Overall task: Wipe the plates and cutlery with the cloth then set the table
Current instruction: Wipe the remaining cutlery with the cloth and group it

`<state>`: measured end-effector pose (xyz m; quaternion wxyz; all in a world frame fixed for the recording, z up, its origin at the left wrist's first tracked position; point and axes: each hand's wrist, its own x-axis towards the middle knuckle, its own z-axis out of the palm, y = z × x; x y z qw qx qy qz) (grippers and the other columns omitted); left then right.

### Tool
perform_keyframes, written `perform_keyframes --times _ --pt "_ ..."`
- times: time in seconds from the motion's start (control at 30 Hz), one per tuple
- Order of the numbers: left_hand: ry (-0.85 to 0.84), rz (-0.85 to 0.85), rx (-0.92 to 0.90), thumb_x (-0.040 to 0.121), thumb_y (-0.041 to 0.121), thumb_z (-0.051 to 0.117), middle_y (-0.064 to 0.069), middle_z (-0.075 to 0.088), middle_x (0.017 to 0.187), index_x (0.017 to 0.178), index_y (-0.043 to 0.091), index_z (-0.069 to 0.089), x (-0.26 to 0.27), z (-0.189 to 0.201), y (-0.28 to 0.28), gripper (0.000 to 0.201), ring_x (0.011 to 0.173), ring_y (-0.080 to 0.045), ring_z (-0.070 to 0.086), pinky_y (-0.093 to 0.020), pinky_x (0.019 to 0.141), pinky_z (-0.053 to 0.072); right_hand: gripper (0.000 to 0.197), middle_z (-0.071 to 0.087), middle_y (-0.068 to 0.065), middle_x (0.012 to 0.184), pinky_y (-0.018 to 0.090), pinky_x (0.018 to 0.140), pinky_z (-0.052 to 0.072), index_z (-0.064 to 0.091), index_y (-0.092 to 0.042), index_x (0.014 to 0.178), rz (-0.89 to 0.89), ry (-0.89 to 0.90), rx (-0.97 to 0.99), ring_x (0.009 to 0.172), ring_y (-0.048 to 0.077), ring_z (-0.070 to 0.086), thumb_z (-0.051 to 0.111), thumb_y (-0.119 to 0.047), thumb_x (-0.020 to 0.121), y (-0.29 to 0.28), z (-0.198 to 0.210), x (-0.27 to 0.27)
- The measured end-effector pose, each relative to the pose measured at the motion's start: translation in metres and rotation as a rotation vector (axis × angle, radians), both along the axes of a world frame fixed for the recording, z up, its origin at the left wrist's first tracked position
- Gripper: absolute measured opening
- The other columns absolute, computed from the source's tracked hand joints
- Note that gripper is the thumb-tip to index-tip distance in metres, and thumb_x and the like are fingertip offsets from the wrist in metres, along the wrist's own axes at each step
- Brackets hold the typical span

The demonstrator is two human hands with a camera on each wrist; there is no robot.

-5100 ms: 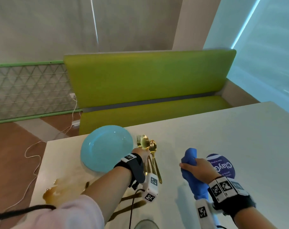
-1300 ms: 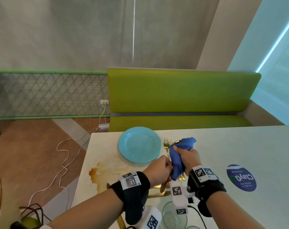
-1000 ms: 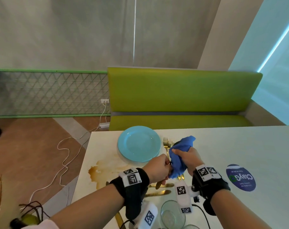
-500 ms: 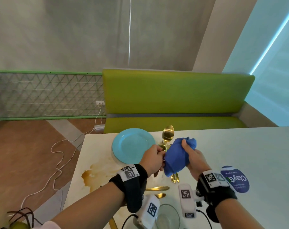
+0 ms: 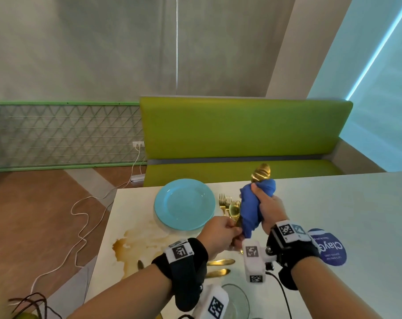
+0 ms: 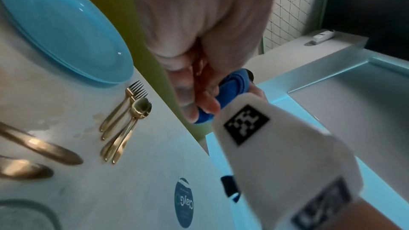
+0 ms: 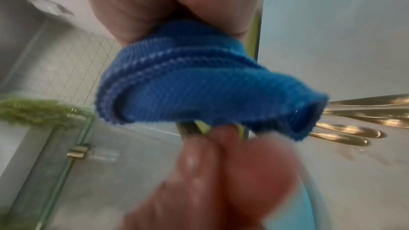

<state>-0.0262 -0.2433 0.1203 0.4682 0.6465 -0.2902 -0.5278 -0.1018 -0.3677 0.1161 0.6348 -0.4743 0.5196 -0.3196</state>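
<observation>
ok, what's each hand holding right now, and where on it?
Left hand pinches the gold spoon at its handle end. Right hand grips the blue cloth, wrapped round the spoon's shaft just below the bowl.

Spoon [image 5: 261, 172] shaft: the cloth [image 5: 253, 208] is covering it, leaving only the bowl showing above.
Spoon handle end: the left hand [image 5: 219, 234] is hiding it in its curled fingers.
Glass [image 5: 235, 300]: the near edge of the head view is cutting it off, and a wrist camera is overlapping it.
Knives [image 5: 218, 267]: the left wrist is hiding their left ends.
Right wrist view: the near fingers [image 7: 212, 172] are showing only as a blur.
</observation>
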Motion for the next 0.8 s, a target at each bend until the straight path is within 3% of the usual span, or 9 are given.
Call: perform_keyframes --times 0.07,0.17,0.23,0.33,0.43,0.5,0.6,0.67,0.8 --pt "-0.025 0.020 -0.023 0.089 0.002 0.046 -0.013 0.058 0.071 0.077 0.008 0.054 0.004 0.001 -0.006 0.016 0.056 -0.019 0.055 -0.033 0.062 0.057 0.032 0.069 0.018 0.089 0.048 0.086 0.054 0.066 -0.004 0.088 0.119 0.079 -0.033 0.087 0.034 0.066 0.069 -0.035 0.080 0.013 -0.001 0.002" --pt "-0.104 0.017 -0.022 0.088 0.002 0.047 -0.014 0.061 0.086 0.088 0.010 0.058 0.008 -0.001 -0.009 0.014 0.074 -0.025 0.061 -0.041 0.079 0.059 0.022 0.069 0.015 0.077 0.044 0.083 0.055 0.065 -0.014 0.071 0.279 0.223 -0.131 0.080 0.031 0.067 0.068 -0.034 0.081 0.026 -0.006 0.002" --pt "-0.125 -0.012 -0.010 0.086 0.005 0.049 -0.015 0.061 0.081 0.086 0.007 0.060 0.007 -0.005 -0.009 0.011 0.073 -0.027 0.061 -0.048 0.084 0.056 0.024 0.069 0.014 0.078 0.043 0.086 0.054 0.064 -0.019 0.067 0.322 0.301 -0.180 0.086 0.033 0.067 0.067 -0.038 0.080 0.024 -0.005 0.000" --pt "-0.171 -0.037 -0.019 0.068 0.015 0.047 -0.015 0.056 0.070 0.071 0.011 0.056 0.005 -0.006 -0.013 0.010 0.072 -0.028 0.057 -0.055 0.084 0.054 0.025 0.069 0.015 0.081 0.044 0.089 0.053 0.064 -0.018 0.068 0.294 0.310 -0.183 0.090 0.034 0.066 0.065 -0.039 0.082 0.020 -0.006 -0.001" --pt "-0.161 -0.024 0.006 0.077 0.006 0.048 -0.015 0.058 0.068 0.072 0.010 0.058 0.008 -0.007 -0.019 0.011 0.062 -0.027 0.059 -0.048 0.079 0.057 0.026 0.068 0.016 0.083 0.042 0.087 0.053 0.066 -0.014 0.072 0.373 0.358 -0.191 0.089 0.034 0.066 0.066 -0.038 0.082 0.021 -0.005 -0.001" --pt "-0.114 -0.073 0.073 0.087 0.000 0.049 -0.011 0.059 0.069 0.073 0.010 0.057 0.010 -0.011 -0.019 0.019 0.056 -0.017 0.061 -0.038 0.074 0.057 0.033 0.067 0.015 0.088 0.034 0.084 0.050 0.068 -0.008 0.084 0.418 0.460 -0.242 0.088 0.030 0.063 0.063 -0.041 0.083 0.020 -0.006 -0.006" --pt "-0.186 -0.196 0.172 0.091 0.012 0.055 -0.007 0.061 0.081 0.083 0.008 0.059 0.020 -0.012 -0.023 0.010 0.071 -0.015 0.061 -0.028 0.072 0.052 0.025 0.065 0.012 0.090 0.032 0.083 0.046 0.062 -0.018 0.074 0.393 0.512 -0.262 0.089 0.026 0.059 0.059 -0.039 0.087 0.014 -0.012 -0.015" --pt "-0.277 -0.126 0.142 0.090 0.020 0.059 -0.005 0.061 0.091 0.102 0.010 0.063 0.034 -0.013 -0.030 0.016 0.080 -0.016 0.058 -0.027 0.073 0.049 0.026 0.061 0.006 0.083 0.031 0.080 0.043 0.053 -0.025 0.066 0.410 0.546 -0.256 0.087 0.023 0.056 0.056 -0.036 0.090 0.014 -0.015 -0.020" --pt "-0.178 0.031 0.074 0.091 0.027 0.060 -0.002 0.062 0.092 0.109 0.009 0.063 0.040 -0.019 -0.051 0.026 0.072 -0.010 0.051 -0.022 0.070 0.043 0.028 0.050 -0.008 0.070 0.024 0.078 0.035 0.047 -0.029 0.065 0.567 0.604 -0.247 0.074 0.013 0.050 0.052 -0.029 0.093 0.015 -0.013 -0.024"
